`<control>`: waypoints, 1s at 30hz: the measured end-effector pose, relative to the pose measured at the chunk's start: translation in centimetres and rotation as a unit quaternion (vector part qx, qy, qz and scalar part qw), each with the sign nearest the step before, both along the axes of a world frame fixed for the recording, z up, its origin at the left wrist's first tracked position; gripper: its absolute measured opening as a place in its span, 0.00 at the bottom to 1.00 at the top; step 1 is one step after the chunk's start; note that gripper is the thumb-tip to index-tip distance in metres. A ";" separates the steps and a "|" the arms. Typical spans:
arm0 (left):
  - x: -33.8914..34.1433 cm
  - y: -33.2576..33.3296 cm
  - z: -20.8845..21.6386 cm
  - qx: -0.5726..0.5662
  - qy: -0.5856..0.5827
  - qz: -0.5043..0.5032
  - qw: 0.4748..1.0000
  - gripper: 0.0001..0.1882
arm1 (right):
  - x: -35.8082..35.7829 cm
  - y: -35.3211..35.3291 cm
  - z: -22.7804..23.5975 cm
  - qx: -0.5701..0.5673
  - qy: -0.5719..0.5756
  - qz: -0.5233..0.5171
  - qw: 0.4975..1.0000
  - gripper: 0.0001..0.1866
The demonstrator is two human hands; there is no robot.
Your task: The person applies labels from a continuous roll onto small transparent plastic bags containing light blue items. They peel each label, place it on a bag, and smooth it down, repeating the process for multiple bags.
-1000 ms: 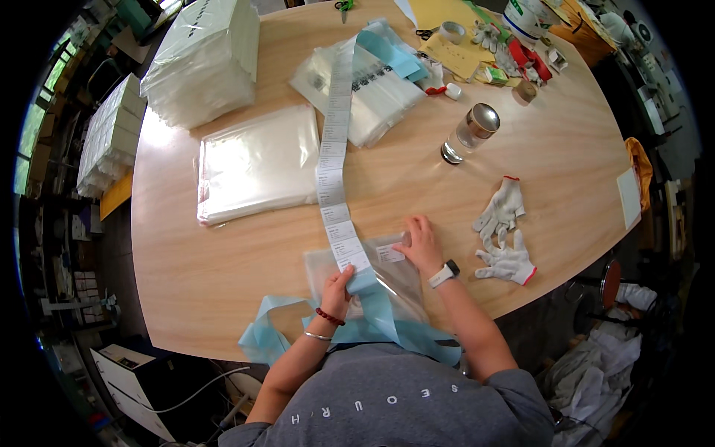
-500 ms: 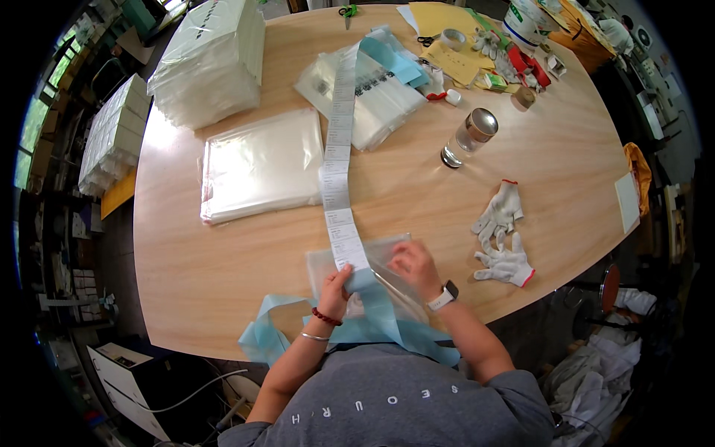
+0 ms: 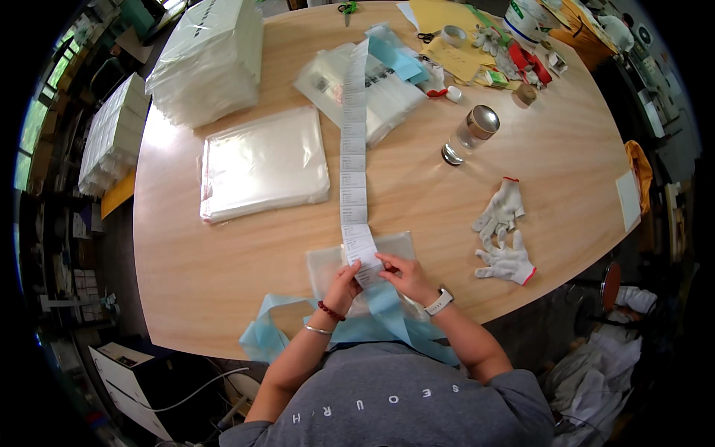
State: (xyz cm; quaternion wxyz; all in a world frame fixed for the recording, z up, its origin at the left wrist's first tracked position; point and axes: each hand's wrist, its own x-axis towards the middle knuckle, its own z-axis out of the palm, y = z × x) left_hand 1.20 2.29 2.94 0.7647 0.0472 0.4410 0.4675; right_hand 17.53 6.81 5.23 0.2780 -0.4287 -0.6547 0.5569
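A long strip of white printed labels [image 3: 354, 164] runs from the far stack of bags down to my hands. My left hand [image 3: 345, 287] pinches the strip's left edge between thumb and fingers. My right hand [image 3: 408, 278] is closed on its right edge, thumb and forefinger meeting at the paper. Pale blue backing paper [image 3: 383, 305] trails from the strip below my hands and loops over the table's near edge. Beneath lies a clear plastic bag [image 3: 398, 244], partly covered by my hands and the strip.
A flat stack of clear bags [image 3: 264, 164] lies left, with a taller wrapped stack [image 3: 208, 63] behind. More bags [image 3: 395, 97] lie beyond. To the right are a glass bottle [image 3: 469, 135] and white gloves [image 3: 505, 257]. Scissors [image 3: 347, 11] rest at the far edge.
My right hand has come left onto the strip and closed on its edge. The strip has shifted right and straightened, and its near printed end now lies lower, between both hands.
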 end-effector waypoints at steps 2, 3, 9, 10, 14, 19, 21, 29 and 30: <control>-0.3 0.1 -1.0 -0.014 0.055 -0.044 0.997 0.13 | 0.3 0.1 0.2 0.120 -0.078 0.041 0.989 0.16; -0.3 0.0 -1.3 -0.008 0.060 -0.038 0.997 0.13 | 0.4 0.1 0.2 0.180 -0.116 0.061 0.975 0.17; 0.2 -0.5 -1.7 -0.010 0.056 0.044 0.997 0.12 | 0.1 -1.3 2.2 0.390 -0.104 0.013 0.915 0.15; 0.3 -0.4 -1.5 -0.005 0.045 0.071 0.996 0.13 | 0.7 -1.7 3.2 0.371 -0.092 0.028 0.923 0.11; -0.5 -0.7 -1.6 -0.032 0.049 0.086 0.995 0.14 | 2.9 -0.9 0.4 0.030 0.043 -0.138 0.989 0.06; -0.8 -1.2 -2.2 -0.019 0.057 0.068 0.996 0.13 | 3.3 2.6 -3.1 -0.028 -0.066 -0.140 0.988 0.06; -0.8 -1.2 -2.0 -0.025 0.055 0.070 0.996 0.12 | 3.1 3.0 -3.8 -0.006 -0.078 -0.123 0.989 0.06; -0.7 -1.4 -2.4 -0.043 0.084 0.063 0.993 0.10 | 1.6 2.7 -4.2 0.157 -0.223 -0.050 0.961 0.13; -0.7 -1.4 -2.3 -0.048 0.090 0.065 0.993 0.10 | 1.2 2.6 -3.7 0.171 -0.266 -0.068 0.946 0.15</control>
